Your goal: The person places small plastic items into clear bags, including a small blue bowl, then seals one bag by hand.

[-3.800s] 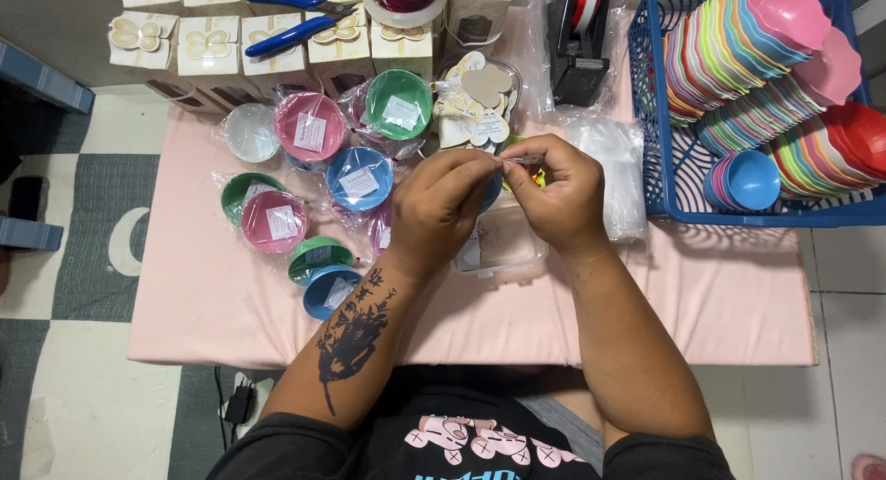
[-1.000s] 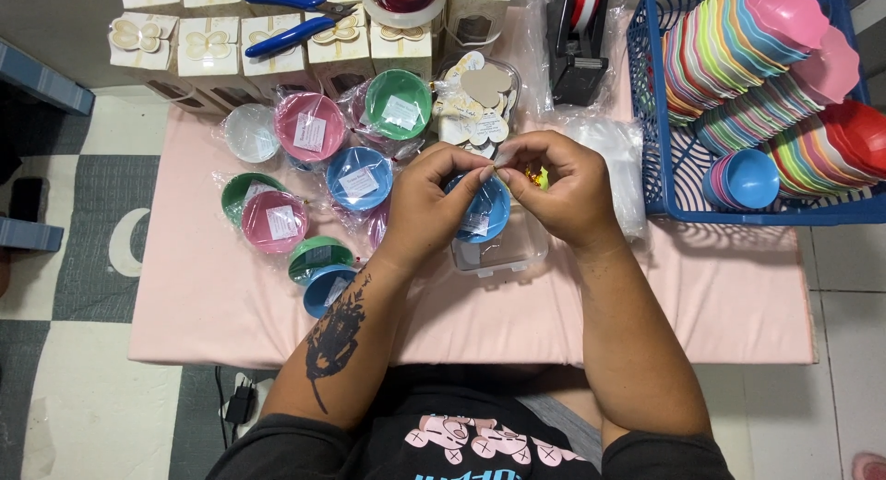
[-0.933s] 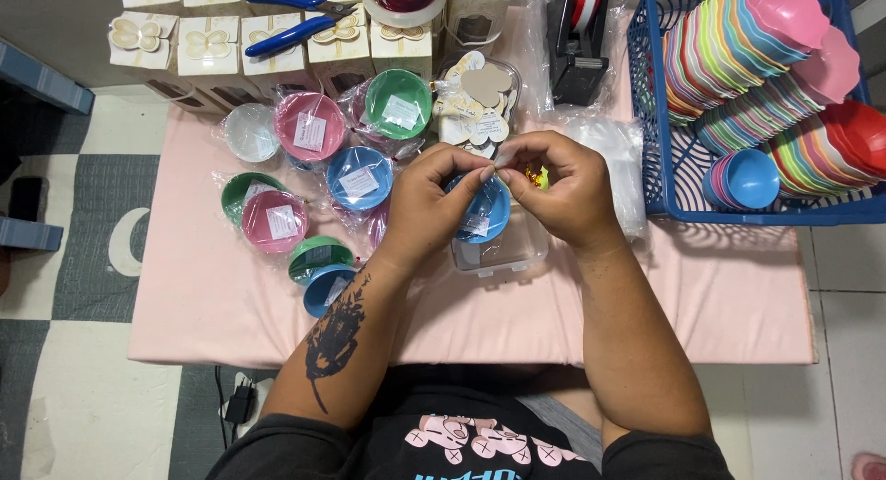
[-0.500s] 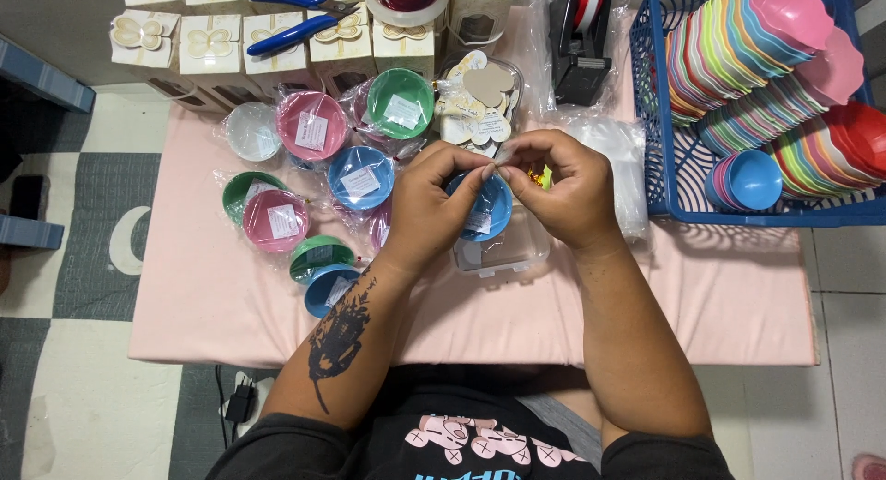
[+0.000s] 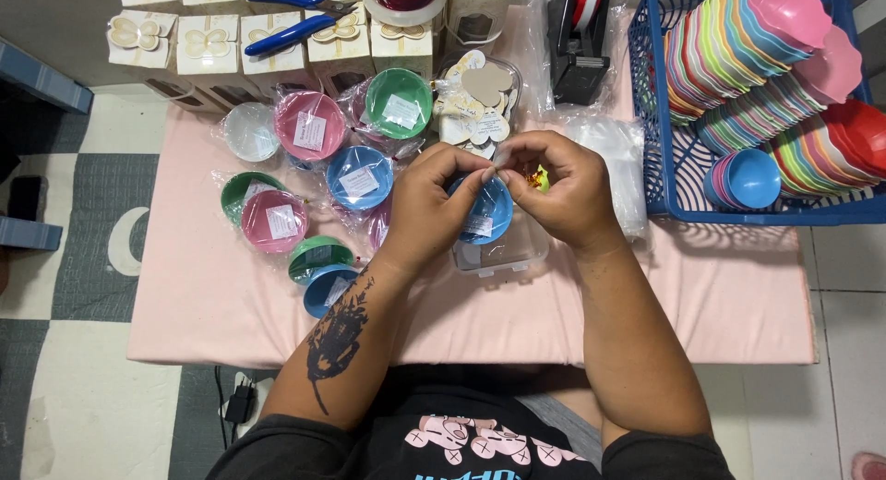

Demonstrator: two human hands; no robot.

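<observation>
Left hand point(image 5: 434, 203) and right hand point(image 5: 563, 189) both pinch the wrapping above a blue bowl point(image 5: 487, 212), held over the pink table point(image 5: 701, 295) centre so finished wrapped bowls point(image 5: 309, 180) cluster at left.

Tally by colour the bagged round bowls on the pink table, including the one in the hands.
Pink plastic bowls: 2
Green plastic bowls: 3
Blue plastic bowls: 3, one held between the left hand and right hand
White plastic bowl: 1
Total: 9
</observation>
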